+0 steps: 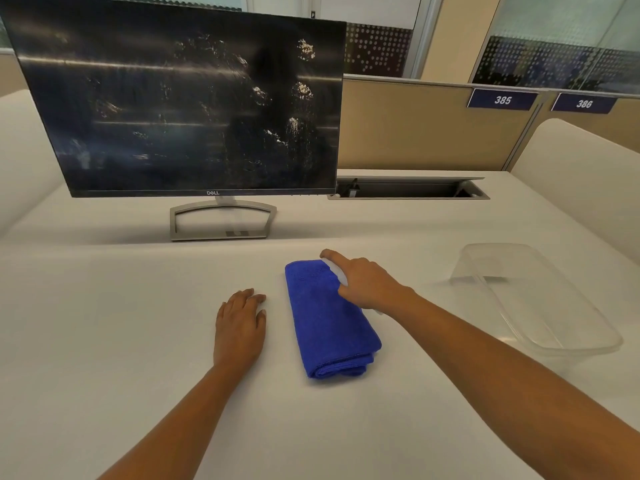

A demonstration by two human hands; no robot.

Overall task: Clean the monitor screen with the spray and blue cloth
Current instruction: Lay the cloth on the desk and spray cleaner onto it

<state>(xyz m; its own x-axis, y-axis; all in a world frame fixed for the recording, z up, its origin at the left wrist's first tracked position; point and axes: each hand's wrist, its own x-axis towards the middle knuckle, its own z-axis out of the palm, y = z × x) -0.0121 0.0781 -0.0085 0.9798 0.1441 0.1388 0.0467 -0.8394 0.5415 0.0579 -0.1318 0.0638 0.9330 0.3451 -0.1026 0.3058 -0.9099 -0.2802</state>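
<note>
The monitor (pixel 180 102) fills the upper left of the frame, its dark screen streaked and dotted with pale droplets, standing on a silver stand (pixel 221 220) on the white tabletop (pixel 104 306). Centre frame, the blue cloth (pixel 329 327) lies folded on the tabletop. The right hand (pixel 363 282) sits over the cloth's upper right corner, wrapped around a white spray bottle (pixel 336 271) (mostly hidden under the fingers), index finger stretched forward. The left hand (pixel 239 327) rests flat and empty on the tabletop just left of the cloth, fingers loosely together. At the right of the frame lies a clear plastic tub (pixel 540 299), tipped, well apart from the cloth.
</note>
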